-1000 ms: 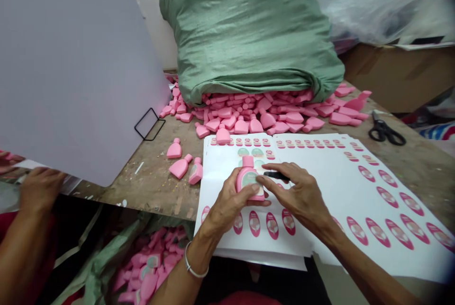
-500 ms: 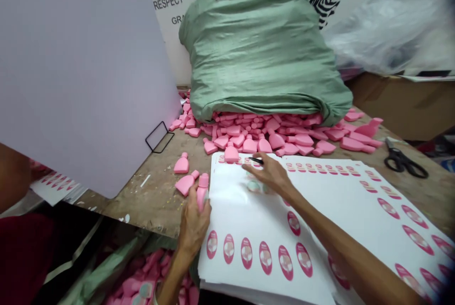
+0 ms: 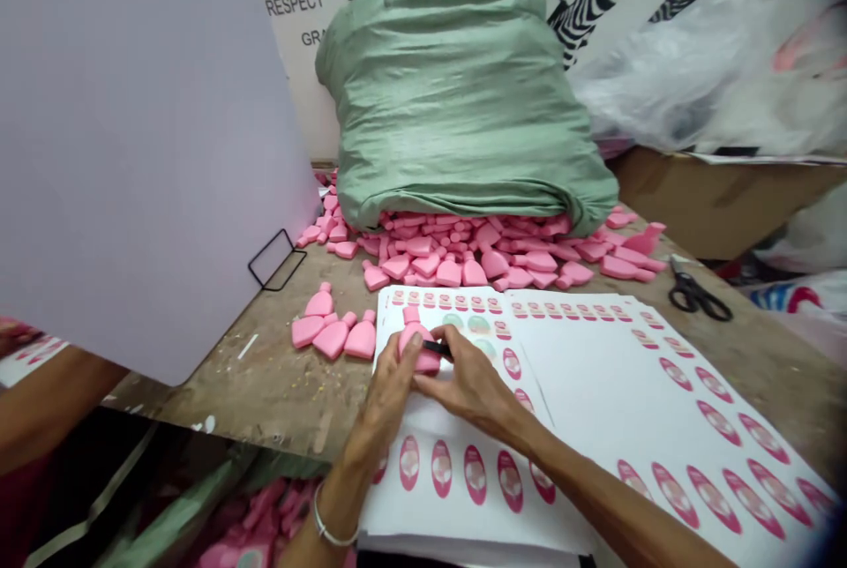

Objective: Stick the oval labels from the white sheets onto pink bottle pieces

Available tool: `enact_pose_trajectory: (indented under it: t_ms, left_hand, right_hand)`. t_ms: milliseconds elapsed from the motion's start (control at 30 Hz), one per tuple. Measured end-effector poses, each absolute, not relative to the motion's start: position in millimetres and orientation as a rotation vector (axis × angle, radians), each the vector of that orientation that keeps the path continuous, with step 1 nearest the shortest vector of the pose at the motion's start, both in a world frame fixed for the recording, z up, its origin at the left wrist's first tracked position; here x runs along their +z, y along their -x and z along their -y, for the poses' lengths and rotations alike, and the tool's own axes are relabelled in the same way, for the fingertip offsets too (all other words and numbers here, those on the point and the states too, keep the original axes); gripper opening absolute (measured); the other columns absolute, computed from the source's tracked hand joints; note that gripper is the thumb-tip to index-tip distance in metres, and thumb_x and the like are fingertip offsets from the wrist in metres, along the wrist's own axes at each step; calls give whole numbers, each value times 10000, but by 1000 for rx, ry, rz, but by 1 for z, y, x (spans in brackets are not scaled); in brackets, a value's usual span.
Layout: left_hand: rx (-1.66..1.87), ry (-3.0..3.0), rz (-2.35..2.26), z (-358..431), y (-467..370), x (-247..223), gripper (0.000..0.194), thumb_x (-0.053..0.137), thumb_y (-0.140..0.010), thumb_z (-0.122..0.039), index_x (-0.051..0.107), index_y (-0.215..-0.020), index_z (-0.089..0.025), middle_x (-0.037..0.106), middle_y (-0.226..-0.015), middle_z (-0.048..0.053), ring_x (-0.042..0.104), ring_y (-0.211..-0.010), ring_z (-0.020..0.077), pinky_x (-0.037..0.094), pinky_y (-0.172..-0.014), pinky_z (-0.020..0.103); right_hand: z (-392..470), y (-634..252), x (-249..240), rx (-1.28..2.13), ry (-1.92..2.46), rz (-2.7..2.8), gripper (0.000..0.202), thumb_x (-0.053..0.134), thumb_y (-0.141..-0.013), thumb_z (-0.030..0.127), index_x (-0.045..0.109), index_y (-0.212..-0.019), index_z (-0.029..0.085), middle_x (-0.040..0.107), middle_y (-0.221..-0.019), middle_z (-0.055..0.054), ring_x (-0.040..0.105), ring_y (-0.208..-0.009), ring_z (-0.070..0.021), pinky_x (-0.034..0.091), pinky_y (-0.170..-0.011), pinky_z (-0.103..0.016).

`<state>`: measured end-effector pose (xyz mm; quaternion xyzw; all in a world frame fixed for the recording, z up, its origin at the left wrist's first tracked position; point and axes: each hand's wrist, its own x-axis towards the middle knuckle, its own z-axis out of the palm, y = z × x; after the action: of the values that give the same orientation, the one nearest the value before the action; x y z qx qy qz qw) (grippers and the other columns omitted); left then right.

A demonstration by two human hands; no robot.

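Note:
My left hand [image 3: 387,392] holds a small pink bottle [image 3: 411,317] upright over the left label sheet [image 3: 430,414], its fingers around the lower body. Closed on a slim black tool [image 3: 435,347], my right hand [image 3: 469,378] meets the bottle from the right. The tool's tip lies against the bottle's front, and its exact kind does not show. Just behind the right hand, several round pale green labels [image 3: 477,324] are on the sheet. Rows of pink oval labels [image 3: 475,473] run along its front and right side. Several pink bottles [image 3: 331,339] lie left of the sheet.
A green sack [image 3: 456,109] rests behind a heap of pink bottles [image 3: 493,264]. Black scissors [image 3: 700,293] lie at right, past a second label sheet [image 3: 588,374]. A pale panel [image 3: 146,136] stands at left, beside another person's arm [image 3: 59,405]. More bottles [image 3: 265,515] sit below the table edge.
Both hands have come together over the sheet. The left hand has left the bottles at left and now grips another bottle; the right hand has moved down-left with the black tool.

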<state>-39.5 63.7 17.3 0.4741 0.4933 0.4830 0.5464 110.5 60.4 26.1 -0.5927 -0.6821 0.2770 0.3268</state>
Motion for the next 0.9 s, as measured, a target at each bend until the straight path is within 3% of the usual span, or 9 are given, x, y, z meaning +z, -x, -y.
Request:
enact_pose_trajectory:
  t_ms: [100, 200, 333, 500, 900]
  left_hand:
    - [1038, -999, -984, -60, 23, 17, 419, 573, -805, -493, 609, -1033, -144, 676, -909, 96, 659, -769, 190, 539, -670, 296]
    - [1051, -963, -967, -65, 14, 12, 444, 608, -773, -503, 602, -994, -118, 660, -901, 108, 662, -699, 186, 543, -618, 300]
    - [1065, -1043, -1089, -74, 2, 1, 429, 600, -775, -509, 581, -961, -123, 606, -798, 55, 661, -618, 180, 519, -522, 260]
    - [1027, -1101, -1109, -74, -7, -12, 414, 562, -805, -515, 546, -972, -135, 592, -772, 37, 676, -605, 180, 517, -542, 249]
    - [990, -1070, -1077, -75, -3, -11, 395, 565, -808, -509, 533, -955, -144, 581, -838, 43, 685, -644, 175, 506, -555, 223]
  right_hand:
    - [-48, -142, 21, 809, 1563, 1659, 383, 547, -805, 499, 492, -1057, 216, 650, -960, -55, 617, -824, -183, 466, -710, -306]
    - [-61, -175, 8, 567, 1742, 1606, 254, 397, -895, 442, 508, -945, 218, 640, -863, -43, 579, -719, -176, 426, -663, -312]
    - [-75, -181, -9, 233, 1799, 1854, 151, 445, -885, 337, 539, -862, 220, 637, -811, -32, 549, -745, -195, 365, -688, -318]
    - [-73, -168, -22, -45, 1822, 1982, 165, 423, -899, 276, 559, -851, 195, 644, -801, -54, 538, -802, -212, 306, -697, -320]
    - [-83, -168, -24, 37, 1780, 1987, 129, 480, -855, 294, 568, -826, 204, 652, -782, -30, 535, -784, -198, 298, -706, -307]
